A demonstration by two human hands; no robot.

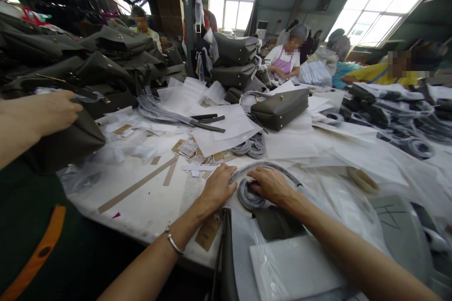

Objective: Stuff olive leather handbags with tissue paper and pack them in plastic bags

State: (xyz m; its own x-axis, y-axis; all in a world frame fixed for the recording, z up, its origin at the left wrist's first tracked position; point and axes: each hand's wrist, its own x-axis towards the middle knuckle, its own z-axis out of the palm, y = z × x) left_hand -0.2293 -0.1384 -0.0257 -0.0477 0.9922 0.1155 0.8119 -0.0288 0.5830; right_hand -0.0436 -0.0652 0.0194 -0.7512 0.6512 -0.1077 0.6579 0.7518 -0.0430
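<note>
Glossy clear film (270, 273) covers part of a flat, square-cornered white pad (303, 263), beside an olive bag (229, 263) with a smooth, leather-like side, at the near edge of the bench (148, 207). Just beyond these, between the two hands, a coil (248, 203) lies flat, a round ring bound in crinkled, greyish clear wrap; a wrapped strap (282, 168) arches behind it. At the strap's left end, the left hand (219, 187) has its fingers bent and bunched, but whether its grip is pinched on the strap I cannot tell. The right hand (273, 187) curves over the coil's right side, fingers curled and tips at the ring; whether that grip is closed on it is hidden. A thin, shiny bangle (174, 242) circles the left wrist. Left of the bag lies a stiff brown tag (207, 234). Farther back, a boxy studded bag (282, 109) sits among thin white sheets (291, 143).
</note>
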